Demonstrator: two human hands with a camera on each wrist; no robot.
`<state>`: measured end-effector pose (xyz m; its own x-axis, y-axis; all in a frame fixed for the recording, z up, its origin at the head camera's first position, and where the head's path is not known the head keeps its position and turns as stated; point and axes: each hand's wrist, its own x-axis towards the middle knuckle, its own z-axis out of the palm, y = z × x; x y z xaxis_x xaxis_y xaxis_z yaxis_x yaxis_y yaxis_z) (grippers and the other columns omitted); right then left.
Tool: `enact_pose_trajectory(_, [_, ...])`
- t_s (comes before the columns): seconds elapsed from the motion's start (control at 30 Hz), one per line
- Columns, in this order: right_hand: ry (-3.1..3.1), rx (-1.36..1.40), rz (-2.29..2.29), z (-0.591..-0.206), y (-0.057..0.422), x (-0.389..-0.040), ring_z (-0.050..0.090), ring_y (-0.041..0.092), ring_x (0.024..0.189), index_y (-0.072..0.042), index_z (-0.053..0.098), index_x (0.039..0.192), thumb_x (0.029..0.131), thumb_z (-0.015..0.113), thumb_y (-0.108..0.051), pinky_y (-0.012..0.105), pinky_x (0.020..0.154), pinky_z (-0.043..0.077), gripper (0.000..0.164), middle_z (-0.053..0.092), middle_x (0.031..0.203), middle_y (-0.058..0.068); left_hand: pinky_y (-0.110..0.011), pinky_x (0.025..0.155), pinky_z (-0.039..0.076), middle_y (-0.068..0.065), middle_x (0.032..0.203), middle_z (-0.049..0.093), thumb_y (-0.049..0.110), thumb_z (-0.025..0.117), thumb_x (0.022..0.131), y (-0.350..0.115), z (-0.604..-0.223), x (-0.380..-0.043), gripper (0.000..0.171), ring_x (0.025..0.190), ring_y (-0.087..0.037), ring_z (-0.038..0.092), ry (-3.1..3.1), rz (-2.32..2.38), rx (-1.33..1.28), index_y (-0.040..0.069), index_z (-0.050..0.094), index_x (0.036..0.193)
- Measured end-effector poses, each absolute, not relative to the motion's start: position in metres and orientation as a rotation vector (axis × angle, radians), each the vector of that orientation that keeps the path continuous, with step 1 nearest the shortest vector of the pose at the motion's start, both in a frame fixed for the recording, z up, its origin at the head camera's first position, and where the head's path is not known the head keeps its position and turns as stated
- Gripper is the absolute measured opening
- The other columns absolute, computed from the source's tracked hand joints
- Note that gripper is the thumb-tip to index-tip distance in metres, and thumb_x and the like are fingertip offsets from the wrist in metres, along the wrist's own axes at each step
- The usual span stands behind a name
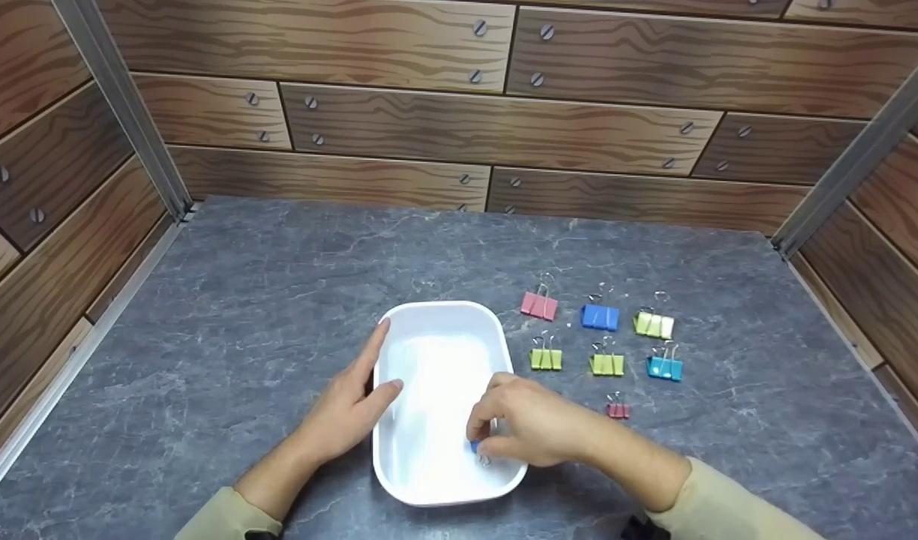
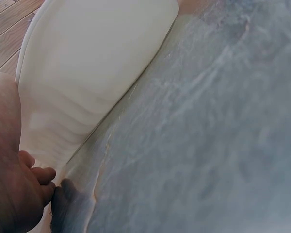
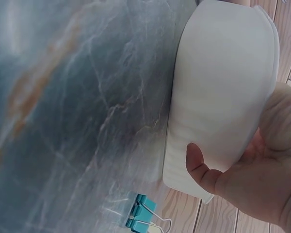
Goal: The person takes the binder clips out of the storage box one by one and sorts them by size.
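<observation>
A white plastic tub (image 1: 438, 491) with rounded corners stands on the table. My left hand (image 1: 346, 409) grips its left side, thumb over the rim and the other fingers along the outer wall. Over the tub's right side reaches my right hand (image 1: 530, 420), pinching a small blue binder clip (image 1: 474, 446) low inside; the fingers hide most of the clip, though its wire handles show. In the right wrist view, one finger of the right hand (image 3: 257, 179) hangs outside the tub wall (image 3: 218, 82). The left wrist view shows the left hand (image 2: 14, 165) against the wall.
Right of the tub lie several binder clips: pink (image 1: 539, 306), large blue (image 1: 600, 317), yellow-green ones (image 1: 654, 325) (image 1: 545, 359) (image 1: 607, 365), teal (image 1: 664, 367) and small red (image 1: 618, 410). Wood-patterned panels (image 1: 399, 120) enclose the grey marbled table (image 1: 279, 300) at back and sides.
</observation>
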<state>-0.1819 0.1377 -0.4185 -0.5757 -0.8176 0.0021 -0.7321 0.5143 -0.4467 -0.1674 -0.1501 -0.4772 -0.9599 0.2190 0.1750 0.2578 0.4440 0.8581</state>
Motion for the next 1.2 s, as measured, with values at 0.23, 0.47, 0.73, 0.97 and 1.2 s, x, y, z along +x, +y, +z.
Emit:
enact_pose_trajectory(0.23, [2.542, -1.295, -0.684, -0.423, 0.137, -0.180, 0.056, 0.008, 0.088, -0.020, 0.084, 0.090, 0.090, 0.082, -0.014, 0.026, 0.080, 0.048, 0.007, 0.069, 0.084, -0.019, -0.051, 0.122, 0.032, -0.011, 0.172, 0.028, 0.027, 0.059, 0.105, -0.150, -0.479, -0.166, 0.079, 0.154, -0.029, 0.034, -2.654, -1.566, -0.414, 0.026, 0.017, 0.172])
enact_pose_trajectory(0.47, [2.548, -1.290, -0.753, -0.428, 0.139, -0.179, 0.055, 0.006, 0.090, -0.024, 0.084, 0.090, 0.092, 0.082, -0.018, 0.026, 0.081, 0.048, 0.006, 0.068, 0.087, -0.018, -0.051, 0.121, 0.034, -0.010, 0.172, 0.028, 0.028, 0.060, 0.105, -0.151, -0.481, -0.166, 0.079, 0.154, -0.029, 0.035, -2.658, -1.562, -0.410, 0.027, 0.018, 0.172])
enact_pose_trajectory(0.73, [2.559, -1.346, -0.832, -0.430, 0.141, -0.179, 0.057, 0.006, 0.092, -0.022, 0.083, 0.092, 0.091, 0.082, -0.015, 0.026, 0.083, 0.048, 0.008, 0.072, 0.089, -0.017, -0.052, 0.118, 0.038, -0.013, 0.172, 0.027, 0.026, 0.057, 0.106, -0.150, -0.480, -0.166, 0.078, 0.153, -0.031, 0.036, -2.634, -1.604, -0.445, 0.024, 0.016, 0.173])
enact_pose_trajectory(0.97, [2.612, -1.361, -0.879, -0.430, 0.142, -0.177, 0.060, 0.008, 0.098, -0.022, 0.084, 0.097, 0.091, 0.083, -0.015, 0.044, 0.094, 0.039, 0.009, 0.073, 0.092, -0.018, -0.052, 0.121, 0.033, -0.011, 0.173, 0.026, 0.027, 0.058, 0.106, -0.150, -0.477, -0.169, 0.079, 0.155, -0.030, 0.033, -2.653, -1.571, -0.438, 0.026, 0.016, 0.173])
enact_pose_trajectory(1.2, [2.730, -1.415, -1.156, -0.430, 0.145, -0.178, 0.062, 0.012, 0.097, -0.021, 0.082, 0.100, 0.090, 0.082, -0.009, 0.047, 0.097, 0.040, 0.016, 0.073, 0.094, -0.013, -0.052, 0.120, 0.035, -0.011, 0.172, 0.028, 0.027, 0.059, 0.105, -0.151, -0.478, -0.167, 0.079, 0.153, -0.030, 0.036, -2.640, -1.575, -0.438, 0.027, 0.017, 0.172])
